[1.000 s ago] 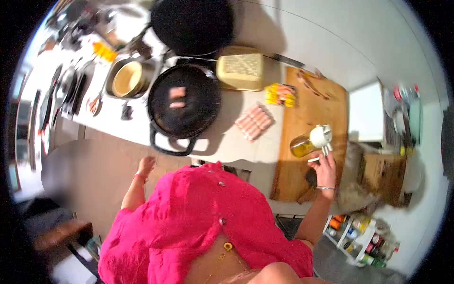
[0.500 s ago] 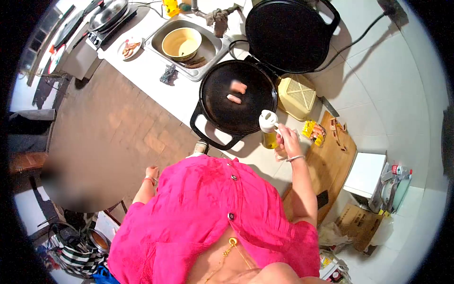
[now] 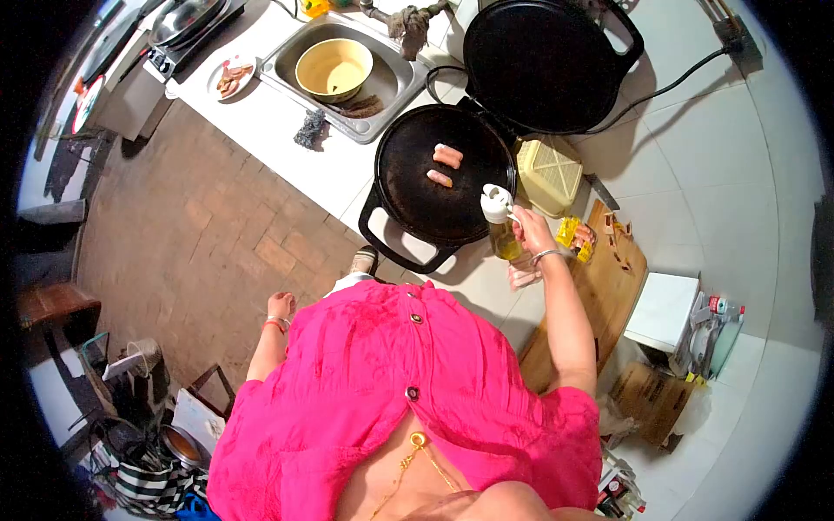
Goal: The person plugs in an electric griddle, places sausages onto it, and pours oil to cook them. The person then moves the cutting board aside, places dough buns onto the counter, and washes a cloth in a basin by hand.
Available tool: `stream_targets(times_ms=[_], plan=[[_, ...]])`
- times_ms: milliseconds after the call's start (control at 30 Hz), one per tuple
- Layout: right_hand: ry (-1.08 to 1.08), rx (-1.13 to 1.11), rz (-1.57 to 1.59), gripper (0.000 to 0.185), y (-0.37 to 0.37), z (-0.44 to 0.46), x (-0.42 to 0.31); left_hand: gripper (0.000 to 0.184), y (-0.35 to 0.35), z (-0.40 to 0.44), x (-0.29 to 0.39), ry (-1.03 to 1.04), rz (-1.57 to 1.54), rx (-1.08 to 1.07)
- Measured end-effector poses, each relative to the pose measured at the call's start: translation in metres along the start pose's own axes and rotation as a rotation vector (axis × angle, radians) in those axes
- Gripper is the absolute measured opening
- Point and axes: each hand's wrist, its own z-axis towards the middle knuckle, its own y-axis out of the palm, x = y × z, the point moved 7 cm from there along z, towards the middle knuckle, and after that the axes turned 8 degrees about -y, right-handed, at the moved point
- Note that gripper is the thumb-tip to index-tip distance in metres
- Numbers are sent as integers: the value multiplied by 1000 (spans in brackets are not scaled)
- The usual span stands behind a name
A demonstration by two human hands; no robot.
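Bottle [image 3: 503,240], white-lidded, is gripped in the right hand [image 3: 532,231] at the right-hand rim of the black griddle [image 3: 404,187], on which I observe sausages [image 3: 448,156]. Farther right lies a wooden board [image 3: 586,300]. Left hand [image 3: 281,306] hangs well apart, above the brick floor [image 3: 208,226]; I cannot tell whether it is open or closed.

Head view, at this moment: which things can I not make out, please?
All in the head view:
Sausage pack: count hidden by the right hand and oil bottle.
Bottle handle: mostly covered by that hand.
Lidded pan: cut off by the top edge.
Containers at lower right: labels too small.
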Motion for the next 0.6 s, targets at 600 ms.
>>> stream_targets(times_ms=[600], plan=[[25,-36,-47,37,0,22,-40,11,0,5,-16,-36,91,-19]])
